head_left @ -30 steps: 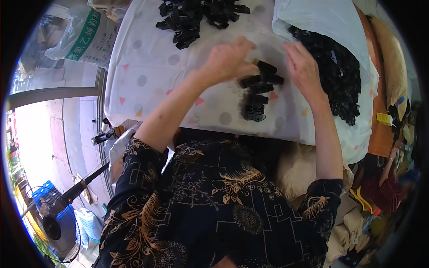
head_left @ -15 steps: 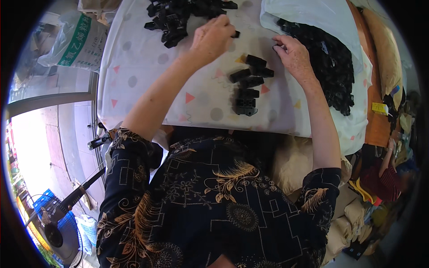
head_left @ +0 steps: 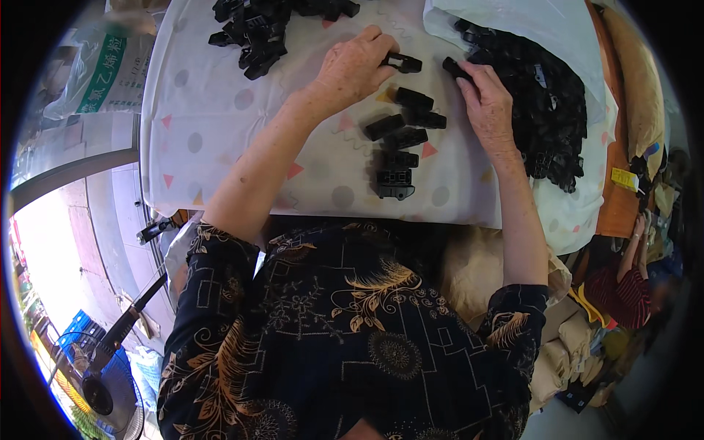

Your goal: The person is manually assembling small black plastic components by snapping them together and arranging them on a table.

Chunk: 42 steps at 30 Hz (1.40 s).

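Over the far middle of the table, my left hand [head_left: 353, 67] is closed on a black plastic part [head_left: 405, 63] with an opening in it. My right hand [head_left: 487, 104] pinches another black plastic piece [head_left: 455, 68], which points toward the left one; a small gap lies between the two. Nearer to me several black parts [head_left: 405, 138] lie in a loose column, the closest one [head_left: 396, 191] standing apart in shape with a rounded edge. A heap of black parts [head_left: 253, 33] is at the far left, and a larger pile [head_left: 543, 103] lies right of my right hand.
A patterned white cloth [head_left: 242, 161] covers the table. The right pile spills from a white plastic bag [head_left: 513, 22]. Brown wood [head_left: 614, 213] shows at the right edge, with a small yellow box [head_left: 624, 179]. A fan [head_left: 99, 392] stands lower left; another person [head_left: 623, 293] is at right.
My left hand has drawn a black part away from the far heap toward the middle. My right hand has come slightly nearer, now visibly holding a black piece.
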{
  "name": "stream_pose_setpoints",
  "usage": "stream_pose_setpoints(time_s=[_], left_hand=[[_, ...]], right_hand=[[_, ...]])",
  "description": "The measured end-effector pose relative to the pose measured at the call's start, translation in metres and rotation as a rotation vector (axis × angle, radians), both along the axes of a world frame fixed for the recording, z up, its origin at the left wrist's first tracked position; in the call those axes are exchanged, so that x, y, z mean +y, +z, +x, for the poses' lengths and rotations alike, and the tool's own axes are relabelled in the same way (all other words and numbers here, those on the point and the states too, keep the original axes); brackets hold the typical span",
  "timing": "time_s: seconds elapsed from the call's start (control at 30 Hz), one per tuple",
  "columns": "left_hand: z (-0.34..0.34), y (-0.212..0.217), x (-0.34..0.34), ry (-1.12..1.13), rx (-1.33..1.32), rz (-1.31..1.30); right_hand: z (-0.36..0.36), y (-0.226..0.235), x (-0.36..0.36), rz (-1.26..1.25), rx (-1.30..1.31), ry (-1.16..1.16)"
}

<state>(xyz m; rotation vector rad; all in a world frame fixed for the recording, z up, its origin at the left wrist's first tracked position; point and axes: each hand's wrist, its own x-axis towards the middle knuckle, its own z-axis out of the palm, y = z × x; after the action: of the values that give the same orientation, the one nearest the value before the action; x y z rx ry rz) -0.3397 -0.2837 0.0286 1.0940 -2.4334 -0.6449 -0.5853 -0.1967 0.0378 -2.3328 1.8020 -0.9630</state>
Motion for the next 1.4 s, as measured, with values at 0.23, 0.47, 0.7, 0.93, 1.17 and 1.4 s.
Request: stream_pose_setpoints(time_s=[0.23, 0.47, 0.7, 0.93, 1.17, 1.4], left_hand=[[-0.004, 0.002, 0.004, -0.026, 0.058, 0.033], [-0.002, 0.004, 0.001, -0.045, 0.044, 0.063], [-0.003, 0.003, 0.001, -0.043, 0.038, 0.078], [-0.004, -0.004, -0.002, -0.051, 0.101, 0.004], [-0.008, -0.007, -0.012, -0.031, 0.122, 0.020], [-0.002, -0.017, -0.002, -0.122, 0.051, 0.068]], right_hand=[[0.038, 0.013, -0.012, -0.024, -0.091, 0.149], [0.040, 0.008, -0.016, -0.048, 0.026, 0.165], [0.038, 0.004, -0.021, 0.041, -0.129, 0.178], [0.034, 0.005, -0.023, -0.058, 0.145, 0.216], [0.032, -0.004, -0.024, -0.036, 0.253, 0.226], [0.036, -0.007, 0.004, 0.073, 0.128, 0.247]])
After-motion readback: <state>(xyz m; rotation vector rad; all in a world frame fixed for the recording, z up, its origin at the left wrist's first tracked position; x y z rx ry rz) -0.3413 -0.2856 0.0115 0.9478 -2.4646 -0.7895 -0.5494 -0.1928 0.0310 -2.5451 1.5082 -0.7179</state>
